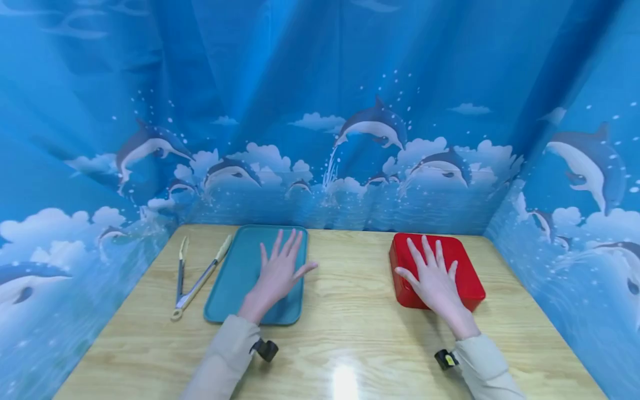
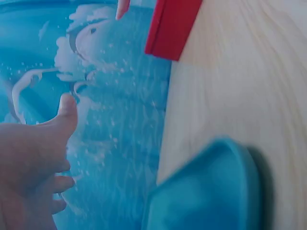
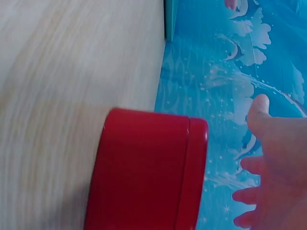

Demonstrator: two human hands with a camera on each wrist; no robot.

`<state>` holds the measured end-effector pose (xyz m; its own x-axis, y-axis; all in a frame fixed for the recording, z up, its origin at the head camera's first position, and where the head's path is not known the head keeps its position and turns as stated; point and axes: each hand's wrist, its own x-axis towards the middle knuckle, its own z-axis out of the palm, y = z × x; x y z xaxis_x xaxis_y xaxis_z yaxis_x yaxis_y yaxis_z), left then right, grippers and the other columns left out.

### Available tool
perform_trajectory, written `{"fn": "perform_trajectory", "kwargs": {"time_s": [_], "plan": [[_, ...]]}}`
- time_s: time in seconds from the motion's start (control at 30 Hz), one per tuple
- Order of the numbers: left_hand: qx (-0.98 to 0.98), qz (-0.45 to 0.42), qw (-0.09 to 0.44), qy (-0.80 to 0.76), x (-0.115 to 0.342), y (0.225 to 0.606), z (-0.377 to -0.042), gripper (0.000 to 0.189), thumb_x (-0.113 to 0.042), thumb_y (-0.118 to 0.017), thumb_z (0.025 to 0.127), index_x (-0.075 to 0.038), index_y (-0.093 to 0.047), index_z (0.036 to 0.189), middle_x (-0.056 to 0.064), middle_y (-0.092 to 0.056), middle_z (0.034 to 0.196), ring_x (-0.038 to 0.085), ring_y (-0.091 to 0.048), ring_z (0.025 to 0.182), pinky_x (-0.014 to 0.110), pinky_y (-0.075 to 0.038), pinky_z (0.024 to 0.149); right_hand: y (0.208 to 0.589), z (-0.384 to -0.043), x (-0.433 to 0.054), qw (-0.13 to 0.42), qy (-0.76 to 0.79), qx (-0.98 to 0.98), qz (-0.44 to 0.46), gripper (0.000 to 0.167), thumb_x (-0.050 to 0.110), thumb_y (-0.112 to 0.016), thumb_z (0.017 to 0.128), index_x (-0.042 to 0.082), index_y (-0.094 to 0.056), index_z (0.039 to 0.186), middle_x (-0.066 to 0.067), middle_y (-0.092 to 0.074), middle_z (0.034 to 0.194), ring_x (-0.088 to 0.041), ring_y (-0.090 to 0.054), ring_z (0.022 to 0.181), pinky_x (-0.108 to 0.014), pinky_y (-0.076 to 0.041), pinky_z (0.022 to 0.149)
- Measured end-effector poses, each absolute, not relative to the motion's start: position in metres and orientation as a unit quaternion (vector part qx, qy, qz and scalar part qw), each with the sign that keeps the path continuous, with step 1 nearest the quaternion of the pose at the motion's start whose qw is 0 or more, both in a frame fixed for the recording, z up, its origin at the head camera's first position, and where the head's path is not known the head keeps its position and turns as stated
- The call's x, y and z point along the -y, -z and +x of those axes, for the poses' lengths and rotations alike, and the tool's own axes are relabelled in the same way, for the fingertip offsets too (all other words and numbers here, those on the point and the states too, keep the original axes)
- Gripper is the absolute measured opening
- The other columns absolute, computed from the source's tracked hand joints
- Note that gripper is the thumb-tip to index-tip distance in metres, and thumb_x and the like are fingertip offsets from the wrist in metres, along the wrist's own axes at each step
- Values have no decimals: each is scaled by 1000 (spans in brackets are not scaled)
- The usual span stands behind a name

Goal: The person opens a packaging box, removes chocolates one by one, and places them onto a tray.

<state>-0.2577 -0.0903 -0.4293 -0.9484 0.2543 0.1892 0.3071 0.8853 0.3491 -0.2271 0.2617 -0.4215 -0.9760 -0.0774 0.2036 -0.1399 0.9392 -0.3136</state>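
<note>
In the head view, the left hand point(image 1: 281, 271) is held spread wide above the tray point(image 1: 240, 269), which lies at 7 o'clock from the view's centre; nothing is gripped. The right hand point(image 1: 436, 284), also spread and holding nothing, is placed over the box point(image 1: 468, 276) at 4 o'clock. The tongs point(image 1: 202, 280) lie splayed on the table point(image 1: 350, 300) at 8 o'clock, beside the tray. The step appears to be a hover: it is best done with both palms kept level and the wrists steady, so that neither tray nor box is nudged. The left fingers are pointed towards 12 to 1 o'clock, the right towards 11; both thumbs are turned inward.

In the left wrist view, the hand is seen at 8 o'clock, thumb raised and clear of the tray at 5.

In the right wrist view, the hand is seen at 4 o'clock, with a gap left between its fingers and the box at 6.
</note>
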Motion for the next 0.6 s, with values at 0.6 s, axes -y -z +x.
{"fn": "perform_trajectory", "kwargs": {"time_s": [0.6], "plan": [[908,-245,90,328,-28,396,-279,64,-38,-48,108,-12,-25,162,7,-30,165,29,-29,151,46,-28,121,411,-226,-349,216,-263,939,45,54,23,-53,107,-2,-39,153,-33,-40,151,-55,-39,136,-70,-36,104]]}}
